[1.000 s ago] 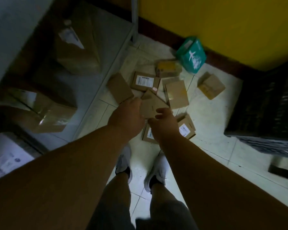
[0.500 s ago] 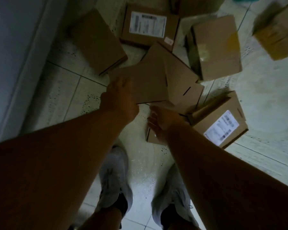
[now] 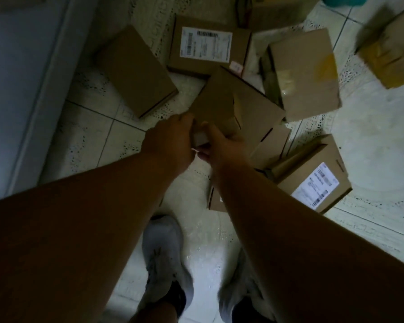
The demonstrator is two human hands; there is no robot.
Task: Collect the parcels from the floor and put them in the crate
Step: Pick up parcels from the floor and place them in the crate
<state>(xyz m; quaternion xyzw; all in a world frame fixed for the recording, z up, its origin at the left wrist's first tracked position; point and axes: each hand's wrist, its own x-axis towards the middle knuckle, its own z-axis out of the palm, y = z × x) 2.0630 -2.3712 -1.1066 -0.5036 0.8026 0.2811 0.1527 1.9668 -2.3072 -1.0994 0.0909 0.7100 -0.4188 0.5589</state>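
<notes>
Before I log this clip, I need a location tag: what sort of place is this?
Probably a parcel storeroom or mailroom, though that is a guess. Cardboard parcels lie scattered on a tiled floor, two with a shipping label, and both hands reach for a plain box.

Parcels (image 3: pixel 233 106) plain brown; labels (image 3: pixel 207 45) white, black barcodes. Floor (image 3: pixel 371 127) pale tile, dark speckled borders. Shoes (image 3: pixel 166 259) grey.

No text can be read: barcodes and blurred print are borne by a white shipping label on the flat brown cardboard parcel (image 3: pixel 210 46) at the top and by another on the brown cardboard box (image 3: pixel 313 180) at the right
</notes>
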